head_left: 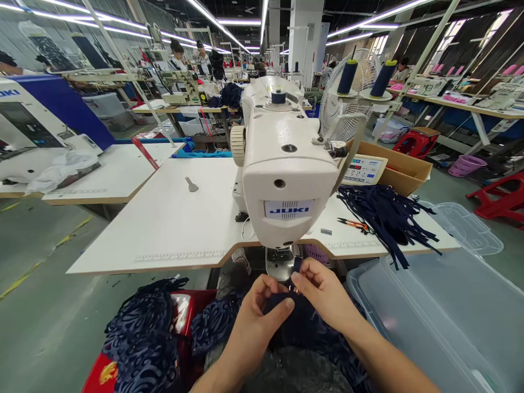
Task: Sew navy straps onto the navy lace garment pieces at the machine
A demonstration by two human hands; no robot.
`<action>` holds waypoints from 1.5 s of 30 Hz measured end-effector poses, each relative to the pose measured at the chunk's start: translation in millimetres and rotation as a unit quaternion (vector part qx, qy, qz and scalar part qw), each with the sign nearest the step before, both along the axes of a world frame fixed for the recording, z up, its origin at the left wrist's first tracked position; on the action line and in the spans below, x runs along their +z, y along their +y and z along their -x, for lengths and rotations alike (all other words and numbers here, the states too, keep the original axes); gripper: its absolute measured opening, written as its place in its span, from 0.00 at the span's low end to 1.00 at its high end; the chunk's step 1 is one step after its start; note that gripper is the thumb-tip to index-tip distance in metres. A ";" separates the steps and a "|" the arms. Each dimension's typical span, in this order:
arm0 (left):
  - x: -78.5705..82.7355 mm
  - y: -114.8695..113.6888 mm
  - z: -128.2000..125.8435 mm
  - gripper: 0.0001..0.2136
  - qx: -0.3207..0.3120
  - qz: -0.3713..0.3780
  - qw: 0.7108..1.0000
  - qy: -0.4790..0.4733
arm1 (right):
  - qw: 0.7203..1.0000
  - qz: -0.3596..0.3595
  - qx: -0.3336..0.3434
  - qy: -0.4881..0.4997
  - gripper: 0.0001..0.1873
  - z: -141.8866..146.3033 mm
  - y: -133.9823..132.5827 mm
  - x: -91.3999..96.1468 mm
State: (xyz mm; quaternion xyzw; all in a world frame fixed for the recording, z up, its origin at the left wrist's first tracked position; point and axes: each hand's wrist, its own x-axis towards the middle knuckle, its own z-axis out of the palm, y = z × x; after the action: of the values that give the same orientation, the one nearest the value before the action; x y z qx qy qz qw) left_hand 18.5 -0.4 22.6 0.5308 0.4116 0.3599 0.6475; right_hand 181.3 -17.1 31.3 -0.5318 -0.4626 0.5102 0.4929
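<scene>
My left hand (260,322) is closed on the edge of a navy garment (291,325) with its thumb on top. Close beside it, my right hand (323,292) pinches a short navy strap (297,265), whose end stands up above the fingers. Something small and shiny, perhaps a ring, shows between the two hands. Both hands are just in front of the sewing machine (289,174), near its free arm (280,265). The garment drapes over the lap, and its patterned part is partly hidden by my forearms.
More patterned navy garments (143,333) are heaped on a red stool (100,376) at left. On the table (184,218) lie a flat metal piece (191,185), thread snips (352,223) and a bundle of navy straps (380,213). A clear plastic bin (442,322) stands at right.
</scene>
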 end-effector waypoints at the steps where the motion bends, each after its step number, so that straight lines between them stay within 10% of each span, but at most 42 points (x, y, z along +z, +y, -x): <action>1: -1.8 0.0 0.3 0.11 0.001 0.009 1.000 -0.008 | 1.000 0.002 0.003 0.004 0.15 0.1 0.9 -0.2; 11: 5.2 -0.3 -2.1 0.09 0.022 -0.042 0.998 0.033 | 0.998 0.003 0.057 0.036 0.09 -6.7 -8.0 0.6; 29: -11.7 0.4 -8.0 0.10 0.100 -0.031 0.994 0.039 | 0.952 -0.160 -0.001 -0.261 0.08 3.5 -2.7 -14.3; 45: -1.6 12.7 -7.7 0.13 0.078 0.001 0.994 0.072 | 0.986 -0.057 -0.007 -0.157 0.11 1.0 12.2 -11.7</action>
State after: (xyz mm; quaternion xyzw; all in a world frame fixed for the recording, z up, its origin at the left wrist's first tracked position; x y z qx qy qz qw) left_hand 26.2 12.3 21.0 0.5210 0.4974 0.3695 0.5870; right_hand 180.3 -4.9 19.6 -0.5798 -0.5590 0.3897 0.4466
